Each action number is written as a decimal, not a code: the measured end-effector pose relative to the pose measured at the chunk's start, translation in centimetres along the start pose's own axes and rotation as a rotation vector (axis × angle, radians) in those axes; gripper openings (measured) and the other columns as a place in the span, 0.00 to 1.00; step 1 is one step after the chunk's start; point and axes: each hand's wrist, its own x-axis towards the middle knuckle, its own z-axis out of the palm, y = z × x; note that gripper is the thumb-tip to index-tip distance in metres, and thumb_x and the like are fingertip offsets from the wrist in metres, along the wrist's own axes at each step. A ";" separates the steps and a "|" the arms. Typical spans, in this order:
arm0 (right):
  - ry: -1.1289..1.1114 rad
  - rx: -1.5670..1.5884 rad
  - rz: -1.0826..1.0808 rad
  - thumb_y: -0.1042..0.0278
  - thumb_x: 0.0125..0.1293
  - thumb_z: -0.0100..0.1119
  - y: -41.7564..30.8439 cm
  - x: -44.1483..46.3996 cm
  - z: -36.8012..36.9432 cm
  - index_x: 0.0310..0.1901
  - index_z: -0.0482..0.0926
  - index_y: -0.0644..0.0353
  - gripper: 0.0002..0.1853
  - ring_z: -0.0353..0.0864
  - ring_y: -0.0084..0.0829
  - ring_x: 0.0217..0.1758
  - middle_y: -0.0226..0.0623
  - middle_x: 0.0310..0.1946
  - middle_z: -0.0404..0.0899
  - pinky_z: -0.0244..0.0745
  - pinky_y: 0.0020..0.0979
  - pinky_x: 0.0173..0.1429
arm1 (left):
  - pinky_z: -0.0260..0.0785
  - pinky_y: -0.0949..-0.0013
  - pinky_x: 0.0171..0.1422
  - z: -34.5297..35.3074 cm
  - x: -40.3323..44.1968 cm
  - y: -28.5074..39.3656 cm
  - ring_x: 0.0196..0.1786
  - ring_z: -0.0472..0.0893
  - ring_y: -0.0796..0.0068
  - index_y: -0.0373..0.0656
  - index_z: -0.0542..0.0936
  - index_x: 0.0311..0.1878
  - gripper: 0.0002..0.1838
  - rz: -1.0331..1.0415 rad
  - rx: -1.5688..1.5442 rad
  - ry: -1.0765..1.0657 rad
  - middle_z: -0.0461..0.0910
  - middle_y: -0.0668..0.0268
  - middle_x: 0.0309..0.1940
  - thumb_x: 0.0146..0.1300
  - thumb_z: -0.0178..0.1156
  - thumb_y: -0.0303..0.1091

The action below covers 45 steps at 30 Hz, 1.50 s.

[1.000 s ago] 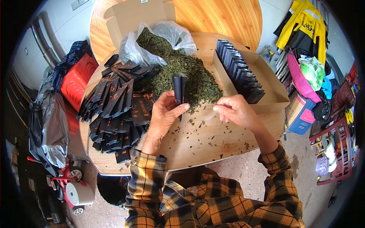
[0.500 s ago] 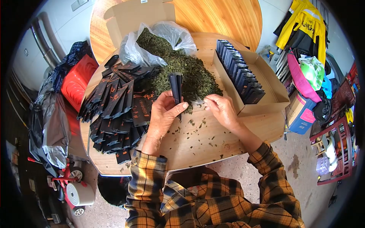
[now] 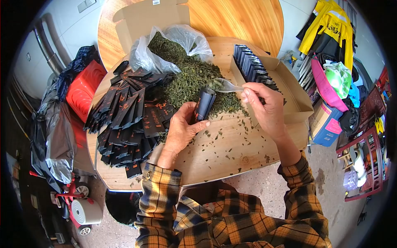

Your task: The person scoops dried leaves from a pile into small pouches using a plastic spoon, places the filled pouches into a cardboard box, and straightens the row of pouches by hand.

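1. Head view: our left hand [image 3: 182,129] is wrapped around a black packet [image 3: 204,106], held tilted in front of the leaf heap [image 3: 188,82], its mouth facing away from us
2. Our right hand [image 3: 266,107] pinches the handle of a clear spoon [image 3: 227,87], whose bowl sits right by the packet's mouth; we cannot tell whether they touch, nor how much leaf the bowl carries
3. To our left lies a spread of flat packets [image 3: 124,101]; to our right, a cardboard box [image 3: 300,110] holds a row of upright packets [image 3: 249,66]
4. We judge spilling the main risk: the mouth looks narrow beside the bowl, so a poor angle could drop leaf onto the table [image 3: 223,165], where scraps already lie
5. If our left grip squeezed too hard, the opening could pinch closed and turn leaf away
6. Our right wrist is near the box, so a careless swing might knock its edge or topple the row
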 end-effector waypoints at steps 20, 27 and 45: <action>0.131 -0.528 -0.482 0.83 0.48 0.65 0.0 -0.3 0.4 0.39 0.80 0.63 0.14 0.75 0.35 0.29 0.36 0.28 0.76 0.70 0.33 0.33 | 0.71 0.71 0.56 -0.1 -0.1 0.5 0.47 0.78 0.77 0.36 0.72 0.56 0.29 -0.089 -0.129 -0.057 0.80 0.65 0.44 0.51 0.74 0.28; -0.175 -0.123 -0.041 0.74 0.60 0.61 2.8 -6.0 2.9 0.35 0.79 0.64 0.04 0.81 0.43 0.29 0.44 0.27 0.80 0.76 0.37 0.34 | 0.68 0.67 0.61 -0.1 -0.3 1.9 0.53 0.80 0.70 0.42 0.74 0.58 0.26 -0.203 -0.404 -0.105 0.81 0.60 0.50 0.55 0.70 0.28; -0.226 0.412 0.391 0.77 0.63 0.62 1.0 -4.0 1.7 0.50 0.78 0.67 0.13 0.80 0.20 0.43 0.35 0.40 0.81 0.77 0.23 0.49 | 0.77 0.66 0.47 1.4 -1.0 1.9 0.40 0.83 0.70 0.40 0.73 0.59 0.24 -0.333 -0.604 -0.239 0.82 0.64 0.38 0.59 0.66 0.26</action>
